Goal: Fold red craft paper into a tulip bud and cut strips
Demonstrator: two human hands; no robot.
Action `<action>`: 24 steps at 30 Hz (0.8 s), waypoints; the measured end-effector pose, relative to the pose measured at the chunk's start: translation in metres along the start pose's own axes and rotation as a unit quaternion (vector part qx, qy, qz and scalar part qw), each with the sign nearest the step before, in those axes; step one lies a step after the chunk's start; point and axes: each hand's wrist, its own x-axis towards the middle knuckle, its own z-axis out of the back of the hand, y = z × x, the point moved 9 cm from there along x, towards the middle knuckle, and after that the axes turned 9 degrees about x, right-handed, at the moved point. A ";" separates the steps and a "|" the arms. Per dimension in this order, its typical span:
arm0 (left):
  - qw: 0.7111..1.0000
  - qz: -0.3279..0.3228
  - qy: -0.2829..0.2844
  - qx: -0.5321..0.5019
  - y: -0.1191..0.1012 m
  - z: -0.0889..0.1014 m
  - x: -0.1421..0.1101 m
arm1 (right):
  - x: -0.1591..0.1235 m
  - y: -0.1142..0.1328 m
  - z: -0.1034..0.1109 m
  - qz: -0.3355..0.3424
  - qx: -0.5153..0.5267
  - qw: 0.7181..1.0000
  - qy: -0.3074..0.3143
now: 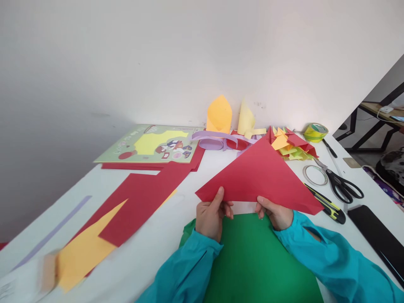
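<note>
A red sheet of paper (257,172), triangular in outline, is held up above the table between both hands. My left hand (212,216) pinches its lower edge near the left corner, thumb on top and fingers curled beneath. Farther right along the same edge, my right hand (275,212) grips it in the same way. The triangle's peak points away from me toward the wall. Under my wrists lies a green sheet (252,261), partly covered by my sleeves.
Scissors (342,185), a box cutter (330,206), tape rolls (315,132) and a black case (378,240) lie right. Folded paper pieces (293,145) and paper cones (219,115) stand at the back. Red strips (139,198), yellow paper (86,248) and a printed pad (123,145) are left.
</note>
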 end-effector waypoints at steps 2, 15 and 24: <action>1.000 0.001 -0.019 -0.002 -0.002 0.005 0.002 | 0.000 0.001 0.000 -0.001 0.016 1.000 -0.010; 0.991 -0.076 -0.108 -0.021 -0.014 0.033 0.011 | 0.002 0.014 0.001 0.002 0.121 0.990 -0.071; 0.997 -0.076 0.022 -0.011 -0.015 0.005 0.003 | 0.006 0.009 0.005 -0.005 0.139 0.989 -0.054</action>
